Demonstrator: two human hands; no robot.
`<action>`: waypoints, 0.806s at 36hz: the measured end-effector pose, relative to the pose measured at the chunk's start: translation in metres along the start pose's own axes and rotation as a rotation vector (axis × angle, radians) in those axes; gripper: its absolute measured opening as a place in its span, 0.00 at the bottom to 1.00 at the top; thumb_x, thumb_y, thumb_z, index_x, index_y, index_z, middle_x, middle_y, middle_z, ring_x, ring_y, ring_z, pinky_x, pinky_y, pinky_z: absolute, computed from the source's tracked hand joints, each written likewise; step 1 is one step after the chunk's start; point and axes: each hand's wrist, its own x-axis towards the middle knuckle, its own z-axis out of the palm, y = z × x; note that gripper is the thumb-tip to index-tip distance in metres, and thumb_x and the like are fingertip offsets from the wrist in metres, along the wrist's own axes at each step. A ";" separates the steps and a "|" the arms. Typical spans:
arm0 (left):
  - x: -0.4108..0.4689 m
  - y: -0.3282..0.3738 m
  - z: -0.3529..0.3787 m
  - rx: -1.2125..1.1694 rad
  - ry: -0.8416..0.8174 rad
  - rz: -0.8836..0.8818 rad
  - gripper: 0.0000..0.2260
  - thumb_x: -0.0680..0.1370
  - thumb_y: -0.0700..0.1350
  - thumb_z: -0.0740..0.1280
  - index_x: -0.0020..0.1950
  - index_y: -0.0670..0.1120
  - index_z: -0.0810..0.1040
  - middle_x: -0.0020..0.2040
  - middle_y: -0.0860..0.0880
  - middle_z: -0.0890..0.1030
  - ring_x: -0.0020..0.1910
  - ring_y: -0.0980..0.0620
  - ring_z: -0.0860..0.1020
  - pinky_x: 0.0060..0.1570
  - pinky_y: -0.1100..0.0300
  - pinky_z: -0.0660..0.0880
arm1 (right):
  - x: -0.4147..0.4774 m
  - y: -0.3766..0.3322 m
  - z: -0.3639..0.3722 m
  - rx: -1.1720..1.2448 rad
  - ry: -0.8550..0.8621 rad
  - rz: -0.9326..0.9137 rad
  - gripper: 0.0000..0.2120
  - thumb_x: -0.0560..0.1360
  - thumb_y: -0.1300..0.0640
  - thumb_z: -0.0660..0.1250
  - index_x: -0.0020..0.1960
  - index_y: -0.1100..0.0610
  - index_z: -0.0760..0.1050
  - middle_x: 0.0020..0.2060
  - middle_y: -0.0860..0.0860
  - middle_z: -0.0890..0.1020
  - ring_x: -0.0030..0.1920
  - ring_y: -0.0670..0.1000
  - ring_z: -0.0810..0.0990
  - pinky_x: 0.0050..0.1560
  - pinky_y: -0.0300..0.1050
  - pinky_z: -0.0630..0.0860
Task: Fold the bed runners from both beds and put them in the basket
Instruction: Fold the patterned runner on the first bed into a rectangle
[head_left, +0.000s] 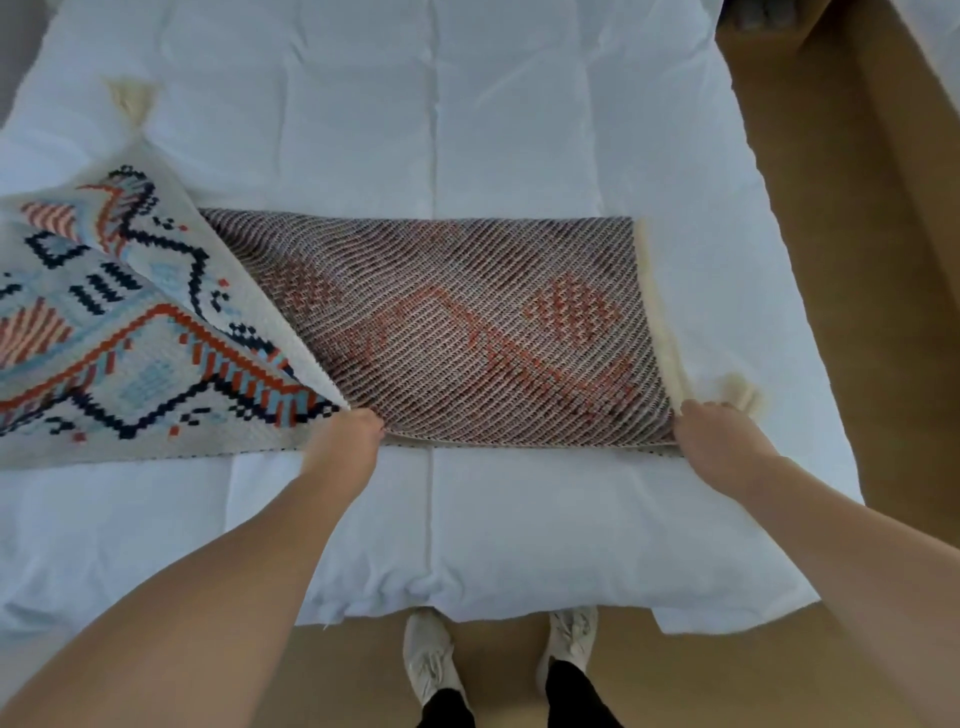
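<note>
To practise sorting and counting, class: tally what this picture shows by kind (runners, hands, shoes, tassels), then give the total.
Runners: 1, the bed runner
Hands: 2, left hand and right hand, both gripping the runner's near edge
Shoes: 2, left shoe and right shoe
Tassels: 2, far tassel and near tassel
Total: 7
</note>
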 end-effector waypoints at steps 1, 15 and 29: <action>0.001 0.000 0.003 0.036 0.013 0.005 0.08 0.81 0.40 0.60 0.51 0.40 0.78 0.50 0.44 0.79 0.49 0.44 0.76 0.49 0.49 0.74 | 0.003 -0.003 0.003 0.030 -0.007 0.001 0.15 0.76 0.63 0.55 0.56 0.55 0.78 0.51 0.52 0.76 0.51 0.53 0.78 0.52 0.46 0.74; -0.039 0.021 0.008 -0.067 -0.016 -0.128 0.22 0.78 0.39 0.57 0.73 0.47 0.64 0.75 0.50 0.64 0.68 0.47 0.66 0.64 0.52 0.66 | 0.016 -0.018 -0.026 0.180 -0.013 -0.062 0.15 0.71 0.60 0.58 0.52 0.52 0.79 0.49 0.49 0.76 0.54 0.52 0.74 0.56 0.47 0.69; -0.115 -0.045 -0.121 -0.262 0.233 -0.243 0.18 0.79 0.41 0.58 0.69 0.47 0.70 0.62 0.46 0.77 0.54 0.45 0.77 0.44 0.55 0.74 | -0.021 -0.072 -0.224 0.519 0.152 -0.136 0.08 0.73 0.62 0.58 0.40 0.55 0.73 0.38 0.50 0.77 0.40 0.52 0.78 0.43 0.48 0.79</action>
